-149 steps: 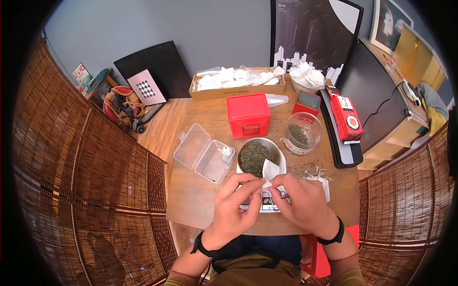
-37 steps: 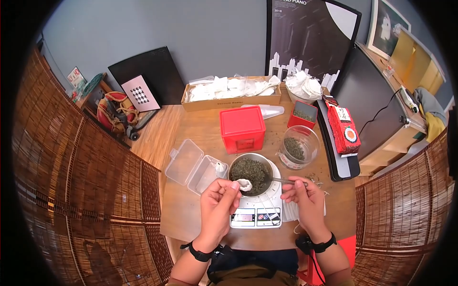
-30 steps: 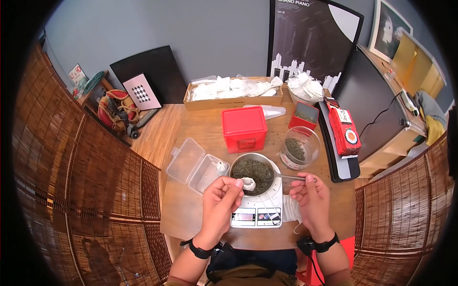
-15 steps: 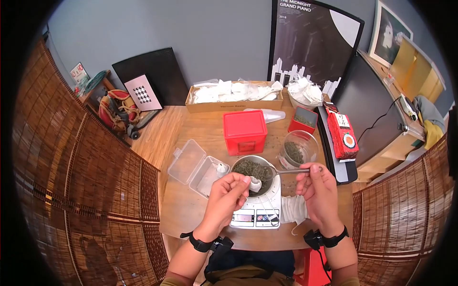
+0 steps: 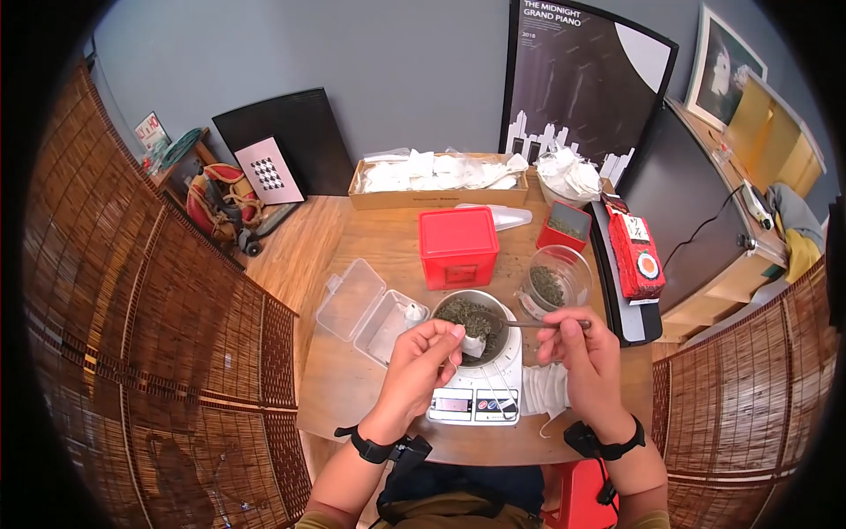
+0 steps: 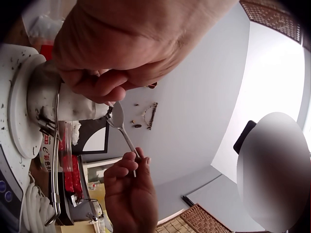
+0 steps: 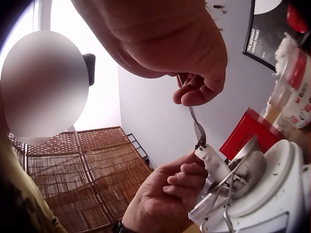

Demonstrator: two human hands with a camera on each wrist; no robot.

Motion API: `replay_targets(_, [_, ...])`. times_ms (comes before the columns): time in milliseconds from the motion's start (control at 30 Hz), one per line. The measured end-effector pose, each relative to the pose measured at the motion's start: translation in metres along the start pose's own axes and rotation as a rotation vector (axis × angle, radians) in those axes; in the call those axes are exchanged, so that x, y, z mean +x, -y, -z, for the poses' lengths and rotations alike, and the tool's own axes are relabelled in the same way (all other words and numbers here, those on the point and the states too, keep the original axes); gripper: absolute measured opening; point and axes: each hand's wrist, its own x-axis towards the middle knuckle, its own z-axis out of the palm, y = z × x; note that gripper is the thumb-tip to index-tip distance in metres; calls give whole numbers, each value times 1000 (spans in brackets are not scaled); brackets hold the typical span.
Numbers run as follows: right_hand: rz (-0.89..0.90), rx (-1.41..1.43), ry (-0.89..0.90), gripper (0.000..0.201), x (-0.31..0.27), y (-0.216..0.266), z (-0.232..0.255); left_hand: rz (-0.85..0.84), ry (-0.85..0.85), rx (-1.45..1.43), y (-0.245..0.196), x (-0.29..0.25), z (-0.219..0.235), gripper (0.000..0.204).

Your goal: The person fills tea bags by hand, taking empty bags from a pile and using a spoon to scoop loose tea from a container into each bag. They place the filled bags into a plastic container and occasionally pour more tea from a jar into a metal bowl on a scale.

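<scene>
My left hand (image 5: pixel 421 357) pinches a small white tea bag (image 5: pixel 474 346) by its rim, holding it mouth-up over a steel bowl (image 5: pixel 505 351) of dried dark-green leaves (image 5: pixel 458 310). My right hand (image 5: pixel 589 353) grips a metal spoon (image 5: pixel 533 324) by the handle, level with the bag. In the right wrist view the spoon's bowl (image 7: pixel 199 130) tips down at the bag's mouth, with leaf bits (image 7: pixel 199 144) clustered there. The left wrist view shows the spoon (image 6: pixel 118 115) beyond my left fingers. Under the steel bowl stands a white kitchen scale (image 5: pixel 507 383).
A clear lidded box (image 5: pixel 379 326) with a white bag lies open at left. Behind the bowl are a red canister (image 5: pixel 458 247) and a carton (image 5: pixel 441 198) of white bags. At right are a clear jar (image 5: pixel 573 282) of leaves and white bags (image 5: pixel 545 388) beside the scale.
Five seconds ago both hands worked together on a white bag. Since then the right hand took the spoon, and its tip has moved from the bowl's leaves up to the bag's mouth.
</scene>
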Motion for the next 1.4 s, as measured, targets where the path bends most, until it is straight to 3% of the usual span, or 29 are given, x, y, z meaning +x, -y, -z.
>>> replay_targets(233, [222,-251,46,23,-7,5,-5,9,-14,-10,-2,1,-1,13])
replay_targets(433, [311,-353,96,21,-10,6,-1,3,-15,3,-2,2,0,12])
replay_targets(667, [249,-341,83,23,-14,9,-5,-11,-34,24,-1,0,-1,11])
replay_targets(733, [300,-274,10,20,-16,4,-4,-20,-32,24,0,0,-1,11])
replay_targets(867, [252,-355,80,20,-16,8,-3,-20,-30,30,2,-1,0,12])
replay_targets(933, [287,-258,-27,19,-18,4,-5,-34,-20,45,2,-2,1,13])
replay_targets(1167, [267,-349,18,16,-14,12,-2,-48,-31,69,4,-4,-1,11])
replay_targets(1233, [533,-724,-3,11,-9,20,-4,-80,-27,102,4,-6,-3,11])
replay_targets(1267, [532,-725,-6,11,-3,20,-5,-79,-24,103,4,-6,-4,11])
replay_targets(1333, [767,-798,-23,8,10,16,-10,-104,-7,153,3,-9,-5,11])
replay_targets(1400, [744,-863,55,8,20,11,-14,-109,1,194,2,-11,-7,11])
